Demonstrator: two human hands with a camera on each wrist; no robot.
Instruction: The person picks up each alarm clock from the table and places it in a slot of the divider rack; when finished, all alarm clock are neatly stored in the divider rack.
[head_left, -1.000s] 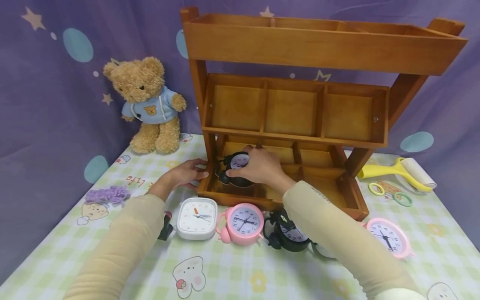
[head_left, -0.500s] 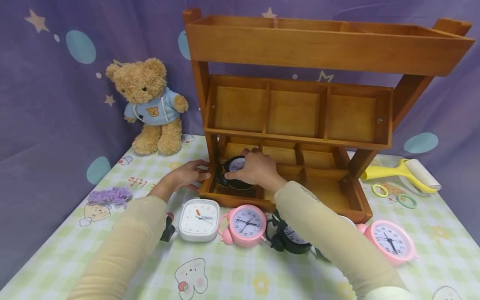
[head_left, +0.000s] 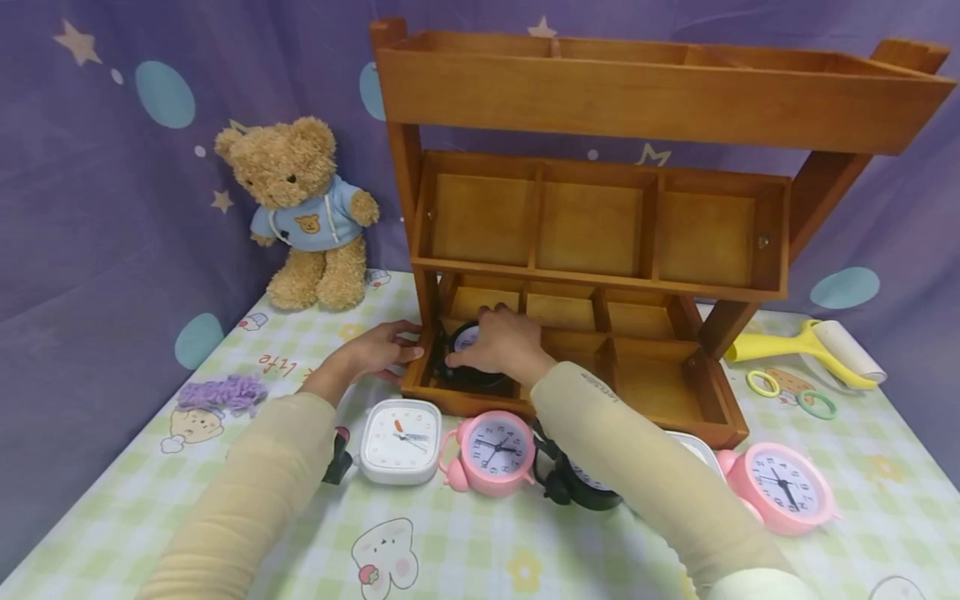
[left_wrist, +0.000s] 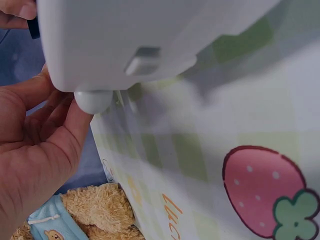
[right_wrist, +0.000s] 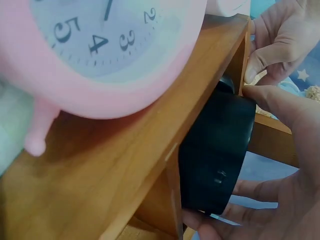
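Note:
In the head view my right hand [head_left: 506, 343] grips a round black alarm clock [head_left: 465, 337] in the lower left compartment of a wooden tiered shelf [head_left: 637, 108]. The right wrist view shows the thumb and fingers around the black body [right_wrist: 217, 150], which sits partly below the compartment's edge. The palm side covers much of the dial. My left hand [head_left: 378, 354] rests against the outer left end of the bottom tray, fingers extended and thumb near its edge. In the left wrist view a white clock [left_wrist: 115, 40] overlaps the left hand [left_wrist: 40, 145].
Before the shelf stand a white square clock [head_left: 401, 442], a pink alarm clock [head_left: 495, 454], another black clock [head_left: 588, 487] partly under the right sleeve, and a second pink clock [head_left: 783, 487]. A teddy bear [head_left: 307, 217] stands left; a lint roller [head_left: 817, 350] lies right.
My right hand has lowered the black alarm clock deeper into the left compartment, its dial now more hidden. The left hand keeps its place at the shelf's end.

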